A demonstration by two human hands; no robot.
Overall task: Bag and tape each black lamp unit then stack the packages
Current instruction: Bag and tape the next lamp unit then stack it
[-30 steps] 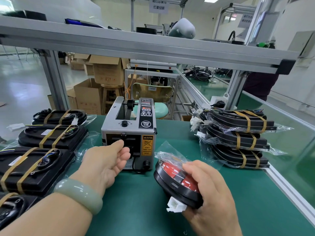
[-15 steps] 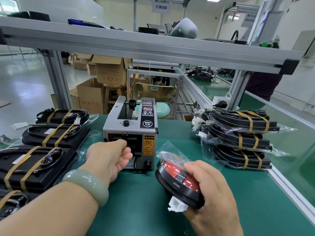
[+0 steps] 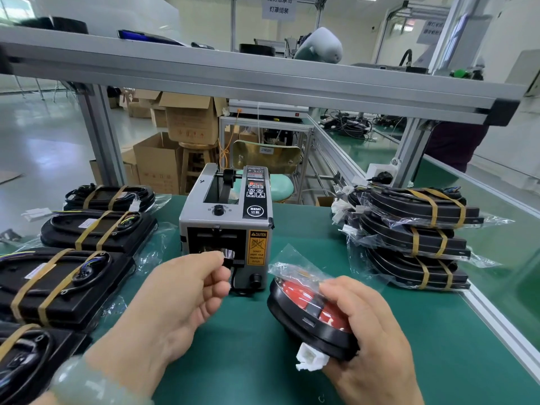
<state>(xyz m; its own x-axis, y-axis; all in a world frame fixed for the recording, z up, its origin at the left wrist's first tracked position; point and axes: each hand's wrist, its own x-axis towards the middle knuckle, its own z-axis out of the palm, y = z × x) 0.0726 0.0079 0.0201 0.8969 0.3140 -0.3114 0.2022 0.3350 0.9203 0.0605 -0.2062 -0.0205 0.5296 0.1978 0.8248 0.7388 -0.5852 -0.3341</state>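
My right hand point(image 3: 368, 331) grips a bagged lamp unit point(image 3: 304, 311), black-rimmed with a red lens, tilted on edge on the green mat. Its clear bag's open end point(image 3: 292, 264) is gathered at the top, and a white connector point(image 3: 311, 358) sticks out below. My left hand point(image 3: 181, 299) pinches a short strip of clear tape point(image 3: 228, 254) just in front of the outlet of the grey tape dispenser point(image 3: 228, 220). Bagged and taped packages point(image 3: 415, 235) lie stacked at the right. Unbagged black lamp units point(image 3: 61, 279) with tan bands lie in a row on the left.
An aluminium frame beam point(image 3: 263, 83) runs overhead across the bench. The table's aluminium edge rail point(image 3: 496, 323) runs along the right. Cardboard boxes point(image 3: 187, 121), a stool and a chair stand behind the bench. A jade bangle point(image 3: 87, 384) circles my left wrist.
My left hand went from reaching into the dispenser's outlet to pulling back slightly with a strip of tape pinched in its fingers. My right hand still holds the bagged lamp.
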